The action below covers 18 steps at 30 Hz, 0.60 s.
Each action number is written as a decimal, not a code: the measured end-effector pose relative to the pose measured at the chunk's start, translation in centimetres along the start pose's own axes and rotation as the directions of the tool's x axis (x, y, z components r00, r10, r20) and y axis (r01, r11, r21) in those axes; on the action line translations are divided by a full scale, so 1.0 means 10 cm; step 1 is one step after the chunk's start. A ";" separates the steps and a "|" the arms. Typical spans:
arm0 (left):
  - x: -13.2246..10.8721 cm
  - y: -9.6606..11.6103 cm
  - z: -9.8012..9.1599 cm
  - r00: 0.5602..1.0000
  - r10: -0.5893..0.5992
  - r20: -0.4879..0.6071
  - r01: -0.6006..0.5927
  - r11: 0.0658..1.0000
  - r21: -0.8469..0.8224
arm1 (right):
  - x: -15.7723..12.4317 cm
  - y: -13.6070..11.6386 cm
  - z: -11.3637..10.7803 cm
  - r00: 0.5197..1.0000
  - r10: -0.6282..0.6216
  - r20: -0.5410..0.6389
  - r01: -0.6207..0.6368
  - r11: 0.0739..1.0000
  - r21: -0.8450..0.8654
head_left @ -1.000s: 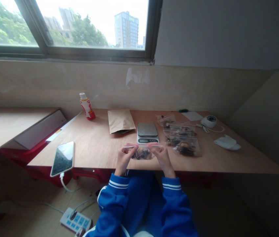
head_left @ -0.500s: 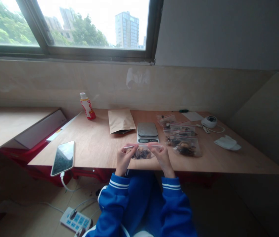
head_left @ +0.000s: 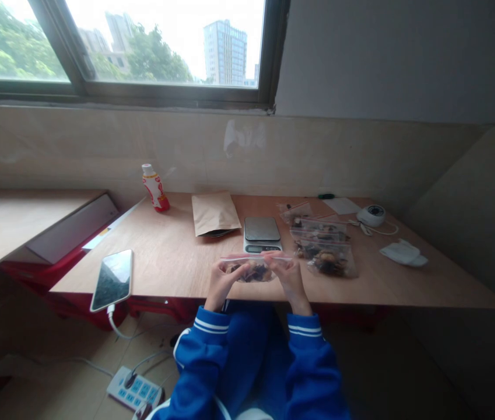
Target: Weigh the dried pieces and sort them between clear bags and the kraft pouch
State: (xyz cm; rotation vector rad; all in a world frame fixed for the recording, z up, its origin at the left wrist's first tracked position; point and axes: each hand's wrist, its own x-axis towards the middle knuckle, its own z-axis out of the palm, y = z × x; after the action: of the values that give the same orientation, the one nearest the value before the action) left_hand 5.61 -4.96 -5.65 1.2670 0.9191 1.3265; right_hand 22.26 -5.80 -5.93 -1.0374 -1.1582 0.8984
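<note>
Left hand (head_left: 223,286) and right hand (head_left: 290,280) clamped on the top edge of the zip bag (head_left: 253,272), and a slipped pinch could spill those dark dried pieces (head_left: 251,273) onto the tabletop (head_left: 164,256)

Daylight comes through a dark-framed window (head_left: 116,96) at twelve o'clock, with trees (head_left: 6,41) and a tower block (head_left: 225,53) outside. A beige wall panel (head_left: 98,149) runs below it, a grey wall (head_left: 382,58) fills two o'clock, a wooden desk (head_left: 20,224) stands at nine o'clock, and a tiled floor (head_left: 76,344) lies at seven.
</note>
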 end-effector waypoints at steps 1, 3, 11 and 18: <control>0.00 0.00 0.01 1.000 0.000 -0.005 0.000 1.000 0.012 | 0.00 0.00 0.00 1.000 -0.004 0.012 0.004 1.000 -0.006; 0.01 0.00 0.02 1.000 0.014 -0.024 -0.013 0.999 0.038 | 0.00 0.01 0.02 1.000 -0.013 0.022 0.013 1.000 -0.010; 0.00 0.00 0.05 0.994 0.063 -0.087 -0.057 0.996 0.069 | -0.01 0.01 0.06 0.998 0.040 0.037 -0.045 0.990 0.131; -0.02 0.02 0.07 0.990 0.117 -0.082 -0.111 0.991 0.075 | -0.04 -0.04 0.10 0.970 0.094 0.223 -0.150 0.956 0.252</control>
State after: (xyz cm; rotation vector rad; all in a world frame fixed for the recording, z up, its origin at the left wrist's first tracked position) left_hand 6.27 -5.25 -5.37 1.3420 0.9724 1.4592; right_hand 21.18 -6.15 -5.60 -0.8139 -1.1160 1.2508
